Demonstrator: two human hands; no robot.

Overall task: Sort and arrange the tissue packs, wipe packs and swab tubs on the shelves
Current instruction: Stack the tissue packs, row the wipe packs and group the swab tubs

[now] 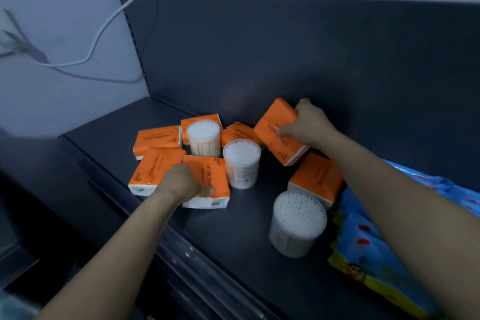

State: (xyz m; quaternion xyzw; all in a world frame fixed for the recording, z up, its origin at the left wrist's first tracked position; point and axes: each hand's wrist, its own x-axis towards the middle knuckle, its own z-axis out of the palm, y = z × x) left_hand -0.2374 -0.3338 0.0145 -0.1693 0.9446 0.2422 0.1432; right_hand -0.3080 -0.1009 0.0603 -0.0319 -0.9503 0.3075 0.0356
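Several orange tissue packs lie scattered on a dark shelf (233,249). My left hand (181,182) grips the front tissue pack (218,176) near the shelf's front edge. My right hand (306,125) grips a tilted tissue pack (275,127) raised near the back panel. Three clear swab tubs stand among the packs: one at the back (203,136), one in the middle (241,162), one nearer on the right (297,223). Another orange pack (315,176) sits under my right forearm. Blue wipe packs (376,254) lie at the right.
The shelf's dark back panel (285,54) rises behind the packs. A slotted upright (132,34) stands at the left corner. A white cable (104,31) hangs on the wall to the left. The shelf's front rail (187,254) runs diagonally below my left arm.
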